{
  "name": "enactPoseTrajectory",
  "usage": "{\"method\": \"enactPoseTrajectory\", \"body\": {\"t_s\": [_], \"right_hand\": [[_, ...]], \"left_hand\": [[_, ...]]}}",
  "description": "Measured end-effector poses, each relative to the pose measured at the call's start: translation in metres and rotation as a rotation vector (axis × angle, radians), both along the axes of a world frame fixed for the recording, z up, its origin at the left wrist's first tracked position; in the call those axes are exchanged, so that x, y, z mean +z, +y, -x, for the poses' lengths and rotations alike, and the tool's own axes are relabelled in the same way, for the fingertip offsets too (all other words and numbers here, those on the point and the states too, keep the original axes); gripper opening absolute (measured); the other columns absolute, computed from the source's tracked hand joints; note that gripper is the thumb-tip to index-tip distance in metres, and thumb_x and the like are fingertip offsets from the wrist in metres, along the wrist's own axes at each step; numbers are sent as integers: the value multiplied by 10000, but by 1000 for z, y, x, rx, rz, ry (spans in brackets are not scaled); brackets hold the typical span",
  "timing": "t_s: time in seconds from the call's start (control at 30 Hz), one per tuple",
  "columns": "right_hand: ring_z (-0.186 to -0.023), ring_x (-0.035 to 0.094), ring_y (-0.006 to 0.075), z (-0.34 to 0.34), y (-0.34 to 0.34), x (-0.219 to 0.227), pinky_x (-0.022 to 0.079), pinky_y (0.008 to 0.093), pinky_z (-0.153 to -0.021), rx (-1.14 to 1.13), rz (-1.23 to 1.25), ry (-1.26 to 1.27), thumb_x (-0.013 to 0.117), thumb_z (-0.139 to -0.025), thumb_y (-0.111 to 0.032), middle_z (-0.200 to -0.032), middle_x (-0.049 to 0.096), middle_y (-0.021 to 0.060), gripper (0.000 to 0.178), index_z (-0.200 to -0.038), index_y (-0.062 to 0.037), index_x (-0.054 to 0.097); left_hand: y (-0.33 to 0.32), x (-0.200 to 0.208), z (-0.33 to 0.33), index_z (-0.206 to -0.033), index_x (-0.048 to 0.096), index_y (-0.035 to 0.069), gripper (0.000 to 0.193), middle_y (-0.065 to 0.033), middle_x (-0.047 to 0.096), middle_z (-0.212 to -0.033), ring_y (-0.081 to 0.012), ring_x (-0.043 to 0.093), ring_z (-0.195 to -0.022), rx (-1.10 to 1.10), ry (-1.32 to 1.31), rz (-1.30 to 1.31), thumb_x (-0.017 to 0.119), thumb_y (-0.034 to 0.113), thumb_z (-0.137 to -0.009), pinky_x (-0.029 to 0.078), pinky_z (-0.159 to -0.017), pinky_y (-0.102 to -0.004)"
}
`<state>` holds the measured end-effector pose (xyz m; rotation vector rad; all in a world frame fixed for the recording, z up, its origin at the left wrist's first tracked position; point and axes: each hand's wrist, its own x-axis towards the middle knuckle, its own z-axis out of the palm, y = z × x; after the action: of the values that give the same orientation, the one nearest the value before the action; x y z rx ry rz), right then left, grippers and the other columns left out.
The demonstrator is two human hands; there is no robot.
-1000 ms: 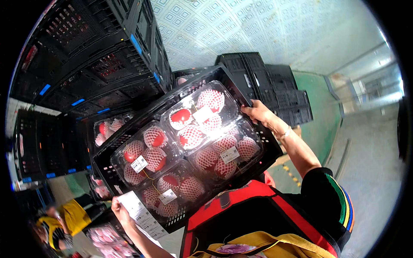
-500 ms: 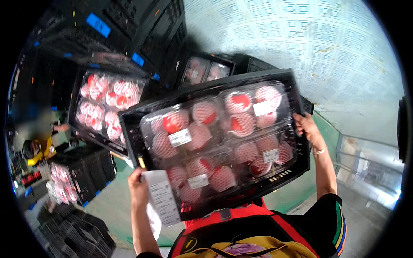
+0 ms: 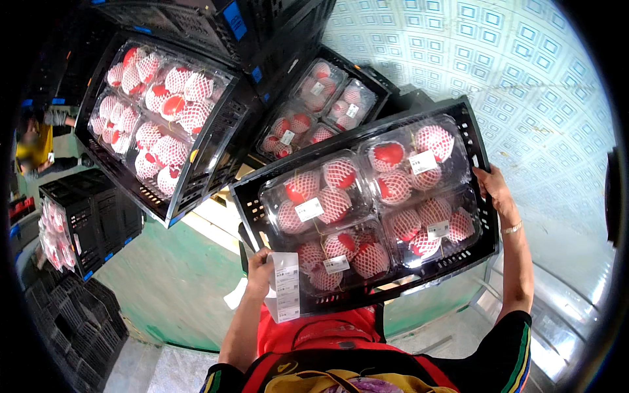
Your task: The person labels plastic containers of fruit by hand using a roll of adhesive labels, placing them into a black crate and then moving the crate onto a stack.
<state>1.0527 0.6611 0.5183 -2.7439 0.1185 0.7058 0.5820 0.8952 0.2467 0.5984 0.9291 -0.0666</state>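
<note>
Between my two hands I hold a black plastic crate [image 3: 419,284], tilted with its right end farther away. Inside lie several clear plastic boxes [image 3: 377,252] of round red fruit [image 3: 372,260] in white foam nets, each box with a white label. My left hand [image 3: 259,274] is closed at the crate's near left corner, and a strip of printed labels [image 3: 286,289] hangs from its fingers. On the crate's right end wall my right hand [image 3: 495,192] has its fingers wrapped, partly hidden by that wall.
Beyond the held crate sits another fruit-filled crate [image 3: 369,71]. A tilted crate of boxed fruit [image 3: 208,171] stands to the left. Dark crates [image 3: 282,36] are stacked at the back. More crates [image 3: 108,209] and a person in yellow [image 3: 43,141] are far left. A patterned wall [image 3: 472,52] rises behind.
The held crate has shifted right relative to my view, with both hands still on it. My view has turned, so the crates behind and to the left show more fully.
</note>
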Motion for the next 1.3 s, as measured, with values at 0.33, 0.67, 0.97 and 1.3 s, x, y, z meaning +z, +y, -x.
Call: {"method": "enactPoseTrajectory", "body": {"t_s": [0.33, 0.67, 0.97, 1.3], "right_hand": [[-410, 397, 79, -90, 157, -142, 345, 246, -356, 428, -23, 122, 625, -862, -211, -550, 435, -16, 253, -930, 14, 531], [-475, 450, 102, -200, 248, -268, 381, 264, -445, 661, 4, 171, 635, -845, -206, -598, 475, 11, 222, -865, -11, 532], [-578, 529, 162, -256, 244, -414, 431, 342, -558, 653, 97, -61, 658, -748, -305, -644, 587, 61, 322, -840, -1, 605], [-542, 520, 129, -298, 239, -431, 406, 318, -482, 720, 75, -76, 691, -776, -291, -631, 583, 57, 299, -832, -10, 603]], "left_hand": [[-48, -84, 0, -811, 531, 51, 170, -53, 601, -742, -159, 620, -662, 279, 69, 173, 431, -69, -745, 517, -599, -300], [-51, -127, -66, -811, 557, 32, 225, -36, 579, -779, -127, 561, -743, 386, 40, 100, 437, -112, -686, 459, -689, -253], [-54, -133, -104, -828, 549, 23, 247, -7, 538, -795, -93, 523, -764, 332, 162, -357, 423, -175, -751, 418, -700, -226], [-42, -123, -143, -873, 520, 20, 243, -14, 520, -796, -89, 516, -763, 297, 108, -417, 477, -179, -741, 413, -714, -210]]}}
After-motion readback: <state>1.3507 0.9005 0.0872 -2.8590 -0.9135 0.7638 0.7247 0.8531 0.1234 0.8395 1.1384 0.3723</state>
